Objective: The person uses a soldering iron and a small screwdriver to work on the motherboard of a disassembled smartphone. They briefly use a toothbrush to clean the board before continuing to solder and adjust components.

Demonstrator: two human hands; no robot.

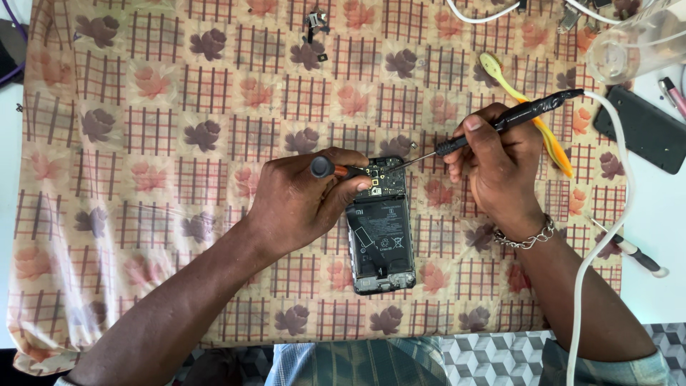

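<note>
On the patterned cloth [179,143] mid-frame, our left hand [296,200] grips a small screwdriver [330,169] over the opened phone [380,229]; our right hand [496,168] clenches a soldering iron [514,118]

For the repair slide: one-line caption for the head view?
Left hand steadies a small screwdriver on an opened phone while right hand applies a soldering iron.

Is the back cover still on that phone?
No, the phone lies opened, its black battery and circuit board exposed under the tools.
</note>
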